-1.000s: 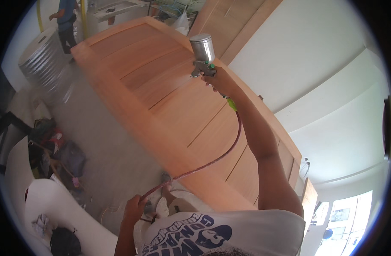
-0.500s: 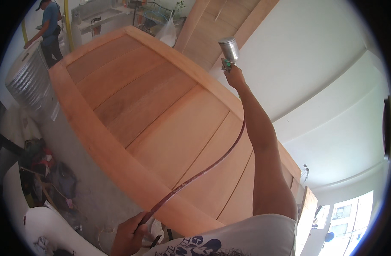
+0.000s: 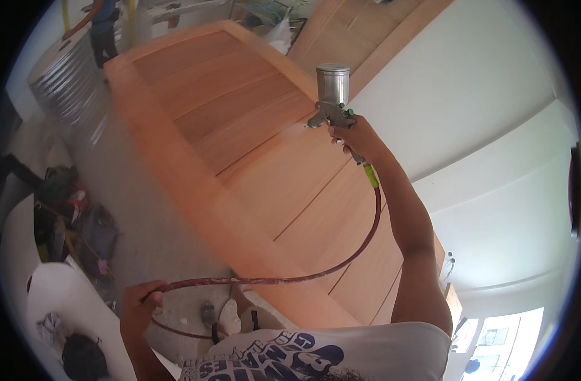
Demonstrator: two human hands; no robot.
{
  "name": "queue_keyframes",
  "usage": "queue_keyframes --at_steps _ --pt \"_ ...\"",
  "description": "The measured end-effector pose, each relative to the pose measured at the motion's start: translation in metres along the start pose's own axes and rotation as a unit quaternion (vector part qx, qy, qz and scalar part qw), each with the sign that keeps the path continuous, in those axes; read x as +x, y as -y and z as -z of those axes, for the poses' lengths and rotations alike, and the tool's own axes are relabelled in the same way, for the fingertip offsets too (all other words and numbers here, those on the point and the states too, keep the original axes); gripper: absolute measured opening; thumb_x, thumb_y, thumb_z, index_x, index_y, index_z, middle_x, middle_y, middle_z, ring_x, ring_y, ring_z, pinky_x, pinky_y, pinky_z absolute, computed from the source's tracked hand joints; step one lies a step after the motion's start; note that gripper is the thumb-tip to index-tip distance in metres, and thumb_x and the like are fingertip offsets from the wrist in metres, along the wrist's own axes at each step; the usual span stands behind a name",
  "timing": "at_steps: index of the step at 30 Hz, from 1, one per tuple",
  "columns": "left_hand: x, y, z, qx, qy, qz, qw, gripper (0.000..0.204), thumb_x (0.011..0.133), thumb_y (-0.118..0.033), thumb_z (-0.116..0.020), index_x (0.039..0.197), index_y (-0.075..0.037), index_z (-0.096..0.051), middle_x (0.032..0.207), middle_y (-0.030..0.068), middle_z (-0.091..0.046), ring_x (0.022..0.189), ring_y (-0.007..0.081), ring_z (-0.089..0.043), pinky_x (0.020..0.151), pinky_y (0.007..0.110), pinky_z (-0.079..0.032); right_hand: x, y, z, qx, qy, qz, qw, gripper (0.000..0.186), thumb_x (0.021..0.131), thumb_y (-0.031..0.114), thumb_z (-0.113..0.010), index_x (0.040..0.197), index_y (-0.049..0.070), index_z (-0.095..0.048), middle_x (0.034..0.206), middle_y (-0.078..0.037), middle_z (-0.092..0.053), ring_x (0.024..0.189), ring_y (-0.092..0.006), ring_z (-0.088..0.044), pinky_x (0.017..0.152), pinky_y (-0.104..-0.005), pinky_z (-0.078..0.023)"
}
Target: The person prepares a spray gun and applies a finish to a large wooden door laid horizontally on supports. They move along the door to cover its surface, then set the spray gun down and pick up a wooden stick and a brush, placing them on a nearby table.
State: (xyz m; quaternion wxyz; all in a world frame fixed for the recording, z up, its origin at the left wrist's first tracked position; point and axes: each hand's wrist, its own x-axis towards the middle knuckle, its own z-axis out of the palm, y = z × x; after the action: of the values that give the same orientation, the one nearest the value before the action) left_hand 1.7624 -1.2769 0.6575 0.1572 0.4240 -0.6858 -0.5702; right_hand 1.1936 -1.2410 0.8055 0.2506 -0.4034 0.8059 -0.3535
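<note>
My right hand (image 3: 360,140) grips a spray gun (image 3: 328,116) with a silver cup (image 3: 332,86) on top and a pale mist at its nozzle, over a large panelled wooden door (image 3: 239,197). From the gun's lime-green fitting (image 3: 371,176) a dark red hose (image 3: 303,277) loops down across the door's near part to my left hand (image 3: 138,308), which is closed on it at the lower left, beside the door.
A person (image 3: 103,44) stands at the upper left by a wrapped silver roll (image 3: 65,79). Jumbled bags and tools (image 3: 74,228) lie on the left. Another wooden panel (image 3: 341,35) is behind the door. A white curved object (image 3: 59,292) sits at the lower left.
Since half a second ago my right hand has come lower in view, turning the gun side-on. My left hand has moved leftward with the hose, and the view of the room has shifted.
</note>
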Motion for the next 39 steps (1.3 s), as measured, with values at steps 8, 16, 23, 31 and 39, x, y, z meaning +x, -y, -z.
queue_keyframes --at_steps 8,16,23,31,39 --pt "-0.092 0.050 0.054 -0.129 -0.054 -0.014 0.990 0.037 0.087 -0.028 -0.075 0.105 0.004 -0.073 0.082 0.0061 -0.071 0.069 0.0117 -0.063 0.065 0.026 -0.049 -0.112 0.077 -0.096 0.041 0.169 -0.018 0.985 0.025 0.089 0.019 -0.072 0.102 0.000 -0.063 0.080 -0.006 -0.065 0.073 -0.0113 -0.064 0.054 -0.0267 -0.051" --pt "-0.118 0.080 0.074 -0.152 -0.048 -0.023 0.987 0.034 0.085 -0.023 -0.075 0.104 0.005 -0.073 0.081 0.0061 -0.071 0.070 0.0117 -0.063 0.066 0.026 -0.049 -0.158 0.096 -0.134 0.017 0.228 0.029 0.973 0.023 0.090 0.018 -0.071 0.101 -0.001 -0.064 0.081 -0.007 -0.067 0.062 -0.0116 -0.061 0.051 -0.0262 -0.048" --pt "-0.080 0.046 0.043 -0.058 -0.001 -0.043 0.997 0.031 0.085 -0.019 -0.074 0.105 0.004 -0.072 0.082 0.0046 -0.071 0.072 0.0115 -0.063 0.068 0.027 -0.050 -0.120 0.039 -0.102 -0.053 0.065 0.025 0.996 0.025 0.091 0.021 -0.069 0.105 0.000 -0.062 0.076 -0.004 -0.063 0.055 -0.0108 -0.057 0.048 -0.0259 -0.046" --pt "-0.064 0.067 0.021 -0.039 0.043 -0.038 0.998 0.032 0.087 -0.014 -0.067 0.114 0.003 -0.070 0.079 0.0056 -0.069 0.074 0.0117 -0.061 0.070 0.027 -0.049 -0.079 -0.002 -0.092 -0.105 -0.110 0.085 0.985 0.028 0.091 0.018 -0.067 0.111 0.000 -0.062 0.076 -0.006 -0.063 0.053 -0.0128 -0.057 0.048 -0.0286 -0.049" --pt "-0.065 0.098 0.007 -0.096 0.086 -0.092 0.987 0.035 0.092 -0.018 -0.063 0.120 0.002 -0.067 0.082 0.0092 -0.069 0.074 0.0143 -0.063 0.072 0.029 -0.050 -0.016 -0.045 -0.066 -0.240 -0.240 0.107 0.934 0.038 0.089 0.015 -0.067 0.123 -0.001 -0.060 0.101 -0.024 -0.070 0.091 -0.0378 -0.070 0.080 -0.0461 -0.056"
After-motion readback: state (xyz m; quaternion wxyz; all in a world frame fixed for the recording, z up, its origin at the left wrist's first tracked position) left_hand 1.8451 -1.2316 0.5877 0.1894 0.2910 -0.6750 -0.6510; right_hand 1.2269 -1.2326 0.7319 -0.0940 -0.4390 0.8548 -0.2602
